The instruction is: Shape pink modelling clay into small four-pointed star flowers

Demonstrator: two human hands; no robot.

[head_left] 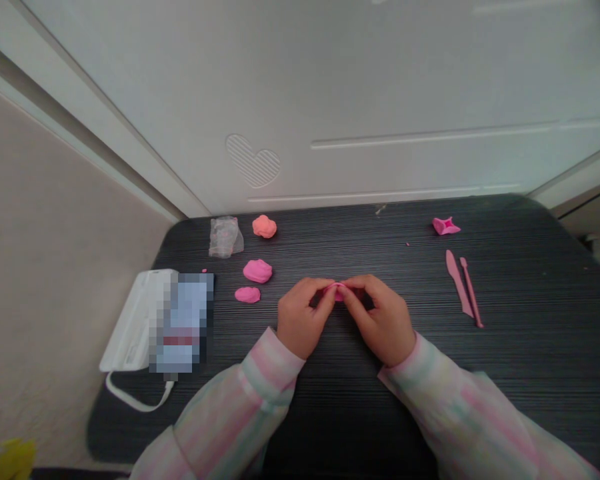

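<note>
Between the fingertips of both hands is a small piece of pink modelling clay [338, 291], held over the middle of the dark table. My left hand [303, 317] pinches its left side with thumb and fingers. On the other side, my right hand [383, 320] pinches it the same way. Most of the piece is hidden by the fingers. Left of my hands lie a larger pink clay lump [258, 271] and a smaller pink clay lump [247, 295]. An orange clay lump [265, 227] sits behind them.
A pink shaped clay piece [446, 227] stands at the back right. Nearer are a pink plastic knife [458, 280] and a thin pink stick tool [471, 292]. Crumpled clear wrap [225, 237] lies back left, with a phone [185, 323] cabled to a white power bank [139, 320] in front.
</note>
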